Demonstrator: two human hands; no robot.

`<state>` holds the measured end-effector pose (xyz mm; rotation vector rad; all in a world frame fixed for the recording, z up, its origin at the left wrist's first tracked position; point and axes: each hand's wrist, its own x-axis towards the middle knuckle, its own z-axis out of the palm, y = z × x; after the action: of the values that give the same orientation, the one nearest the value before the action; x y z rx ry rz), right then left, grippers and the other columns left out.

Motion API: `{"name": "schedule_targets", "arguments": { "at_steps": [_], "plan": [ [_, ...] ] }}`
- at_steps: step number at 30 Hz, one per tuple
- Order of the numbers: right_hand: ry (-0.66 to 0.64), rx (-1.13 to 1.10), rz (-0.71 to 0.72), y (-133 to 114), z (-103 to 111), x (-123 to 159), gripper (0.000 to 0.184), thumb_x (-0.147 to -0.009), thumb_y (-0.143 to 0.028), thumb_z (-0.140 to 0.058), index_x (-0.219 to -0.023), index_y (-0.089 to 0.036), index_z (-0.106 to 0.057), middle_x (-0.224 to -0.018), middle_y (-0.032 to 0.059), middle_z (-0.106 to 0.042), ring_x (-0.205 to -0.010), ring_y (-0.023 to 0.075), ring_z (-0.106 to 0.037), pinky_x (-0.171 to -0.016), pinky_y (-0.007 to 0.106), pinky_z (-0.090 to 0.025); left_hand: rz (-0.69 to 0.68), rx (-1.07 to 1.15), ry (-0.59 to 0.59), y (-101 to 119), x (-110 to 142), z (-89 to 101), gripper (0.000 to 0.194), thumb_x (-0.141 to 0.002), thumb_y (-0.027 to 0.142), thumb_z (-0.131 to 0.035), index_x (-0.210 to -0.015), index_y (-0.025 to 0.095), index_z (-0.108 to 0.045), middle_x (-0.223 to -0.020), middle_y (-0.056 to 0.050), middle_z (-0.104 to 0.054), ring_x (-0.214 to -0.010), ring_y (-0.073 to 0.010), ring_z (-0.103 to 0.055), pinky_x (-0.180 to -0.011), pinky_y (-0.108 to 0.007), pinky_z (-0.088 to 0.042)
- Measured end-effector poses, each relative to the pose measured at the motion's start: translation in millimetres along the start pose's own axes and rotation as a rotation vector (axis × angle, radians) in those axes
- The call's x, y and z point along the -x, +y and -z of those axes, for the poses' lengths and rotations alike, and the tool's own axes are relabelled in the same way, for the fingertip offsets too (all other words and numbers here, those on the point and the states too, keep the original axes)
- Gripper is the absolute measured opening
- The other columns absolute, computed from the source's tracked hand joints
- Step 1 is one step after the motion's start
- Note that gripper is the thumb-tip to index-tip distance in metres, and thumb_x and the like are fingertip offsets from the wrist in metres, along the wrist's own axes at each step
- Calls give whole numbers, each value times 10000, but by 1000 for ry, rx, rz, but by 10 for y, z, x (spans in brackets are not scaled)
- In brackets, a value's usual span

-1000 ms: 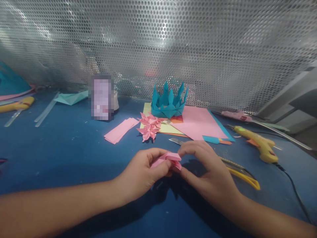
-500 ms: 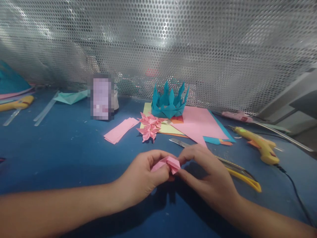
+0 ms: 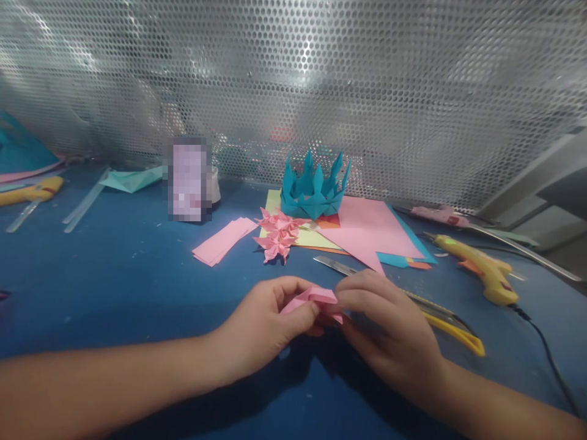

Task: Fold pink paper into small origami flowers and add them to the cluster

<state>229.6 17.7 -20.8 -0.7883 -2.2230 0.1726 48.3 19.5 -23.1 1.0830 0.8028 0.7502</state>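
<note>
A small folded piece of pink paper (image 3: 323, 296) is held above the blue table. My left hand (image 3: 270, 321) pinches it between thumb and fingers, the thumb lying across its near side. At the paper's right end, my right hand (image 3: 389, 324) has its fingers closed on the edge, though its fingertips are partly hidden. Beyond the hands lie pink folded paper flowers (image 3: 277, 235) and a stack of pink paper strips (image 3: 224, 241). A yellow utility knife (image 3: 454, 336) lies partly behind my right hand, its blade showing on the left.
A teal paper crown (image 3: 314, 195) stands on coloured paper sheets (image 3: 367, 226) by the perforated metal panel. To the right is a yellow glue gun (image 3: 481, 269) with a cord. A blurred-out phone (image 3: 188, 180) stands back left, near clear glue sticks (image 3: 87, 198) and mint paper (image 3: 131, 180).
My right hand's fingers have curled in closer around the paper's right end, and a flap there now points down to the right. My left hand has stayed almost still.
</note>
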Motion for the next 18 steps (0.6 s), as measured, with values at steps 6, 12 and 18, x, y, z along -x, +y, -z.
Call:
{"name": "schedule_targets", "arguments": {
  "at_steps": [6,12,18],
  "plan": [
    [-4,-17,-86,11,-25,23,175,-775,-43,-518,-860,-186,-572,-772,32,-612,-716,158,-564,-636,294,-467,45,-75,21,-23,6,21,197,-810,298,-598,-937,151,-630,-878,-37,-675,-783,-123,-637,-730,-247,-497],
    [-4,48,-50,6,4,-7,160,-786,-56,-531,-847,-188,-598,-774,40,-613,-713,165,-551,-631,304,-448,40,-10,26,-16,-10,10,122,-812,210,-580,-895,132,-623,-852,-25,-674,-761,-106,-636,-725,-231,-507],
    [-5,159,30,-13,24,-28,130,-784,-74,-546,-772,-190,-602,-708,29,-615,-649,161,-527,-605,310,-404,69,46,29,-11,-10,-7,150,-829,239,-574,-882,105,-617,-826,-36,-677,-799,-116,-646,-695,-201,-509]
  ]
}}
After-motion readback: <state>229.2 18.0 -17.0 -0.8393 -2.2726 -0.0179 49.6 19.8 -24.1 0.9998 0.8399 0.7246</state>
